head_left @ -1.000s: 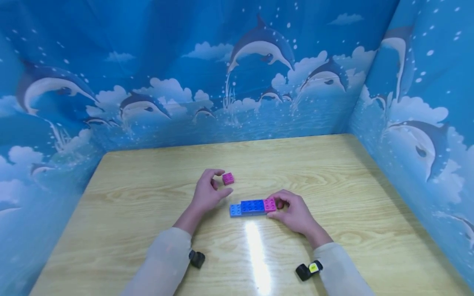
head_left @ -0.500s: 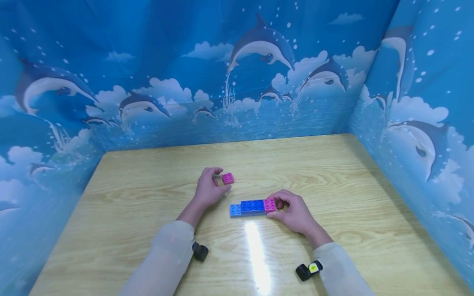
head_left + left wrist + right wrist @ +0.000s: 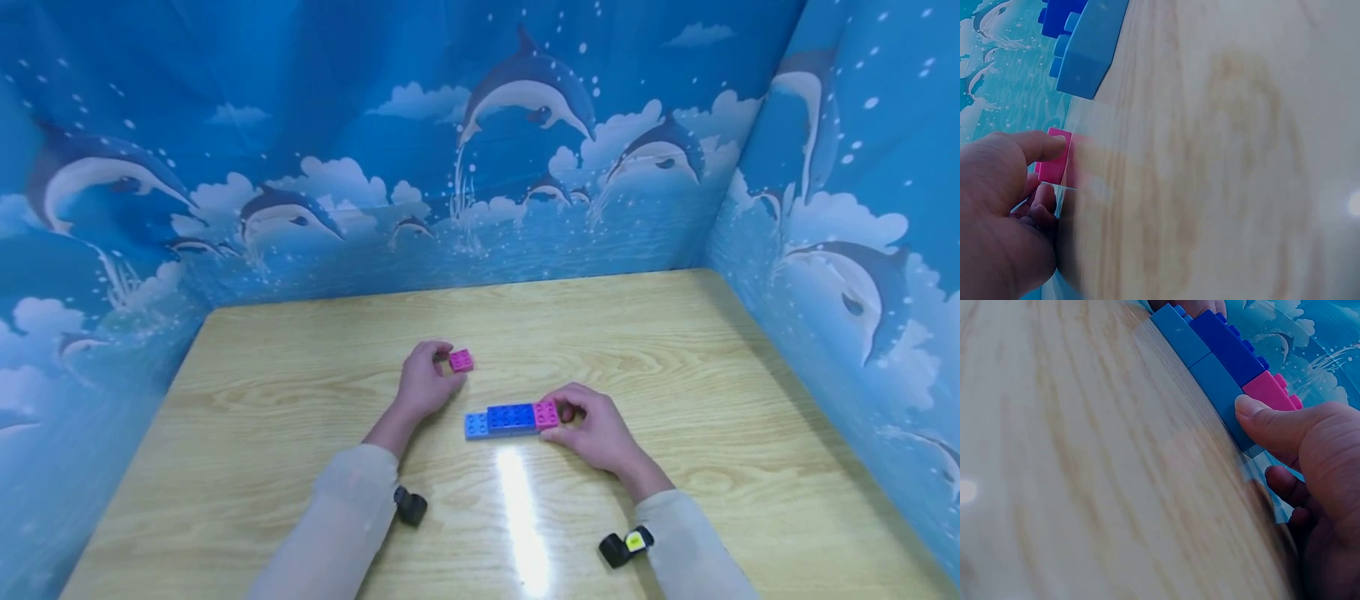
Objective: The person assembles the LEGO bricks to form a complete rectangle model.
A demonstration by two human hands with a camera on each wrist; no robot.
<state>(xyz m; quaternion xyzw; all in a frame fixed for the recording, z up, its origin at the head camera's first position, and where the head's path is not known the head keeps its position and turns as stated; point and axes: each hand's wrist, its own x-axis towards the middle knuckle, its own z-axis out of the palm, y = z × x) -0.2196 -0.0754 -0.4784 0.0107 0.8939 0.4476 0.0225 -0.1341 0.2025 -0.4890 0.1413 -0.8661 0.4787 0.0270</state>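
Note:
In the head view my left hand (image 3: 425, 383) is around a small pink toy brick (image 3: 461, 360), thumb at its near side and index finger at its far side. The left wrist view shows the thumb lying over the face of this pink brick (image 3: 1054, 159), which sits on the table. My right hand (image 3: 596, 429) grips the right end of a row of joined bricks, the thumb pressed on a light blue brick (image 3: 1217, 387) in the bottom layer. On top sit a dark blue brick (image 3: 512, 417) and a second pink brick (image 3: 546, 414). Light blue studs show at the left end.
The wooden table (image 3: 300, 358) is bounded at the back and right by a blue curtain (image 3: 360, 233) printed with dolphins. A streak of light glares on the tabletop in front of the row. Black cameras (image 3: 411, 506) hang at both wrists.
My left hand has moved slightly forward and right, and its thumb and index finger have closed in on the small pink brick. The right hand and the brick row stay put.

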